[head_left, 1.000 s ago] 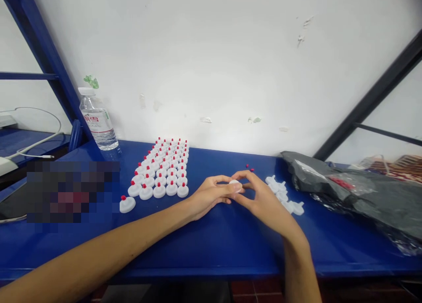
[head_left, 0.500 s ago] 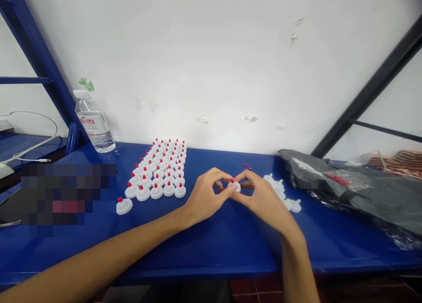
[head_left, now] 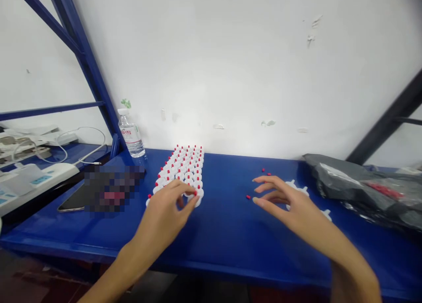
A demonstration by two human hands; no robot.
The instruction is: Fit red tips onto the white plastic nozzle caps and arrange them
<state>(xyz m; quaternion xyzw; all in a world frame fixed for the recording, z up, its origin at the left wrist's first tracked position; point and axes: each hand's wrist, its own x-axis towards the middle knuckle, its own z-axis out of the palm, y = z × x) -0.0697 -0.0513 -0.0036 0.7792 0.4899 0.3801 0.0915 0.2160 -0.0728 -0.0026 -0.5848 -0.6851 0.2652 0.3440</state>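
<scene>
From where I stand, a phone [head_left: 73, 201] lies well to the left of the block of red-tipped white pieces [head_left: 183, 166], and a water bottle [head_left: 132, 138] stands near the block's far left corner. The left hand [head_left: 165, 210] covers part of the block's near side; its thumb and forefinger pinch the end piece [head_left: 199, 198], at the block's near right corner. I can't tell whether that piece bears fully on the table [head_left: 227, 232]. I take the step in hand to be setting it in line; the next move calls for a clean, upward release without nudging the neighbours.

Well right of the block lies a loose red cap [head_left: 248, 197], just short of the right hand [head_left: 293, 202], whose fingers spread apart around nothing. Beyond, further from the block, are untipped white pieces [head_left: 326, 214], then a grey bag [head_left: 349, 184].
</scene>
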